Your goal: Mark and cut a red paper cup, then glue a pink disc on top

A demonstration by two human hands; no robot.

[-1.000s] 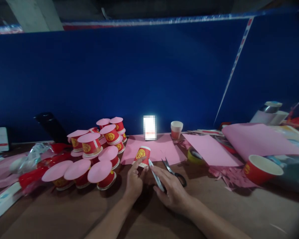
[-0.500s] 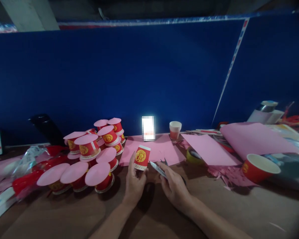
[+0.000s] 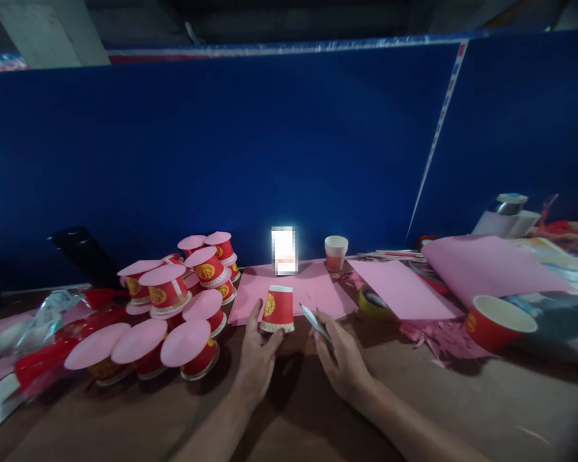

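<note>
My left hand (image 3: 257,353) rests on the brown table with thumb and fingers against the base of an upside-down red paper cup (image 3: 278,309) with a gold emblem, which stands on the table edge of a pink paper sheet (image 3: 293,292). My right hand (image 3: 340,359) lies just right of the cup, fingers curled around a pair of scissors (image 3: 316,323) whose silver blade points up-left toward the cup.
A pile of upside-down red cups with pink paper discs (image 3: 173,301) lies at left. A small white-and-red cup (image 3: 336,252), a bright phone screen (image 3: 284,250), a tape roll (image 3: 372,301), pink sheets (image 3: 486,266) and an upright red cup (image 3: 498,322) sit behind and right, before a blue wall.
The red cup was tilted in my left hand and now stands upside down on the table. My right hand with the scissors moved slightly up and left.
</note>
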